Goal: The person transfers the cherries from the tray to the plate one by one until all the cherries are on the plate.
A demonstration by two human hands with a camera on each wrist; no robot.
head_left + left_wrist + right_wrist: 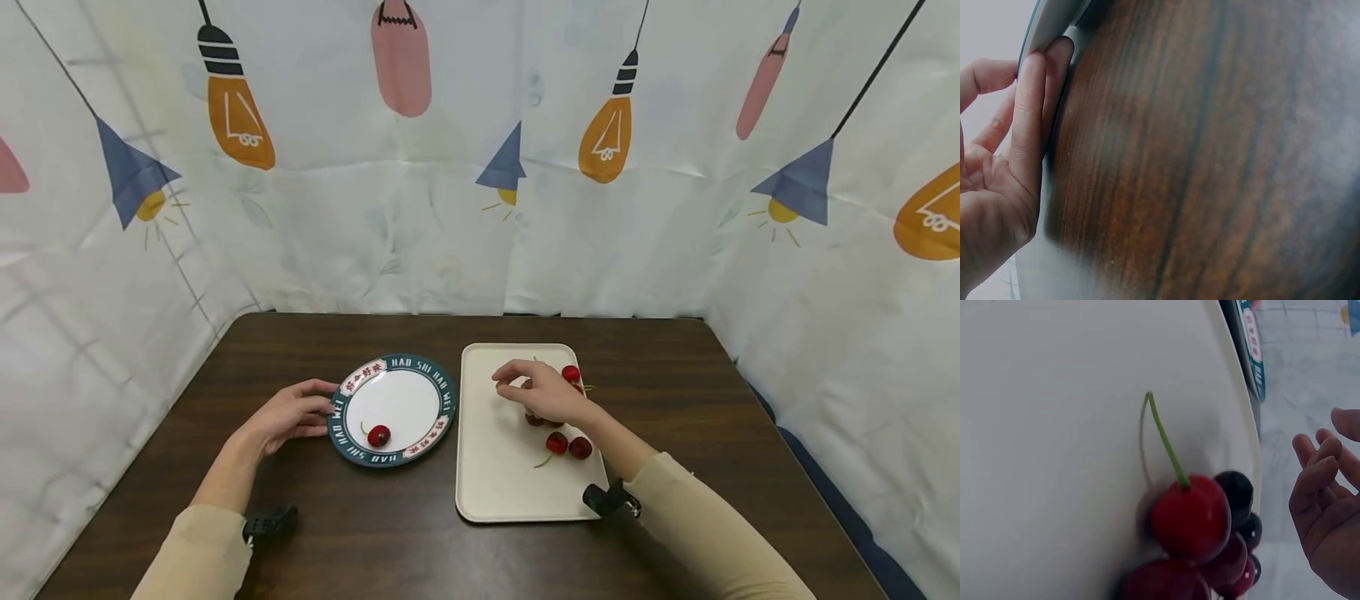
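Note:
On the left, a round plate (393, 400) with a dark teal lettered rim holds one red cherry (378, 435) with its stem. My left hand (292, 414) touches the plate's left rim with its fingers; in the left wrist view, fingertips (1062, 49) meet the edge close to the table. Above a cream rectangular tray (491, 483), my right hand (543, 392) hovers with loosely bent fingers and nothing between them. Several dark red cherries (557, 442) lie along the tray's right half, partly hidden under that hand. The right wrist view shows a bright cherry (1191, 519) with a green stem nearest.
Plate and tray stand side by side on a dark brown wooden table (360, 533), a narrow gap between them. A patterned curtain (450, 242) hangs behind the table and along both sides. Black bands (607, 498) sit at both wrists.

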